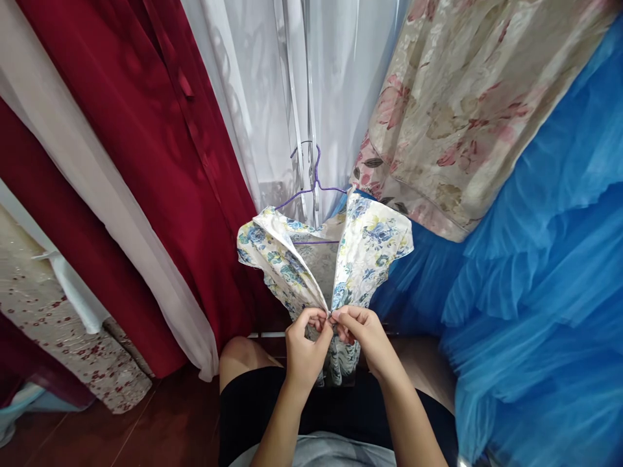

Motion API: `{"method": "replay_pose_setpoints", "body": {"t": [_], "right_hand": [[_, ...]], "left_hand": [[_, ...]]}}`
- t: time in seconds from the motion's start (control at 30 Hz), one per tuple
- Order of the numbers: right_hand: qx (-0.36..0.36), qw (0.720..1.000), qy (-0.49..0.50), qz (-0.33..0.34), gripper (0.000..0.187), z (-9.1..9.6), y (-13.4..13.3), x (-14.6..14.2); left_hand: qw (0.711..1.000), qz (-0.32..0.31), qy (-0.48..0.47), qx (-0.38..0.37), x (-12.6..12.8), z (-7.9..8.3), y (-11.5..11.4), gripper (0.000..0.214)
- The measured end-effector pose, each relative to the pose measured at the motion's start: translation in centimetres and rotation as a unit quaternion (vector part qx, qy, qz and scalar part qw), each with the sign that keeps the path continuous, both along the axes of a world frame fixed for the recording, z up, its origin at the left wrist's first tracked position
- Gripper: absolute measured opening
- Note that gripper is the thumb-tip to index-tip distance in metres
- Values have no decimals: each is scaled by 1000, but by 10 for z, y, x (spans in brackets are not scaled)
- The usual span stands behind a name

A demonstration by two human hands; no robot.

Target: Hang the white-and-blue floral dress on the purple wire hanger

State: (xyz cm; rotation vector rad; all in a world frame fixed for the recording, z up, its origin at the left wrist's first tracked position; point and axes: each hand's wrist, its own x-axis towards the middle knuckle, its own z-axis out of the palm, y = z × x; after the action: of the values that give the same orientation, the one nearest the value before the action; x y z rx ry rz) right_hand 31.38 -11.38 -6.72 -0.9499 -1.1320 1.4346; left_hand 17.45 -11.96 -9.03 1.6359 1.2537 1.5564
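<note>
Garment: floral dress (363, 243) on purple hanger (316, 187), long axis vertical.
Grip: left hand (304, 350) and right hand (366, 334) pinch its front edges closed, fingertips meeting.
Bearing: open V rises directly above the pinch; both hands equally near.

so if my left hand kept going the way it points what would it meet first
The white fabric dress with blue flowers, which the left hand pinches; beyond it probably the sheer white curtain, though depth is unclear.
</note>
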Motion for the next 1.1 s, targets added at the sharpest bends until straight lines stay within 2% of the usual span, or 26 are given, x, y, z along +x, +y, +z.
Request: {"method": "replay_pose_setpoints", "body": {"t": [0.13,0.3,0.63,0.83,1.1], "right_hand": [[-33,998,0,47,29,-3,0,1],[-38,998,7,49,25,-4,-1,3],[-29,997,69,-25,30,2,4,-5],[-2,994,86,-61,29,13,14,-8],[2,991,96,-92,33,16,19,-16]], "left_hand": [[1000,0,12,-5,-3,1,-3,8],[1000,9,18,-10,-3,-2,-1,7],[1000,0,3,-4,3,-6,4,7],[1000,-10,18,-8,5,-3,3,4],[999,-1,45,-7,5,-7,-2,7]]}}
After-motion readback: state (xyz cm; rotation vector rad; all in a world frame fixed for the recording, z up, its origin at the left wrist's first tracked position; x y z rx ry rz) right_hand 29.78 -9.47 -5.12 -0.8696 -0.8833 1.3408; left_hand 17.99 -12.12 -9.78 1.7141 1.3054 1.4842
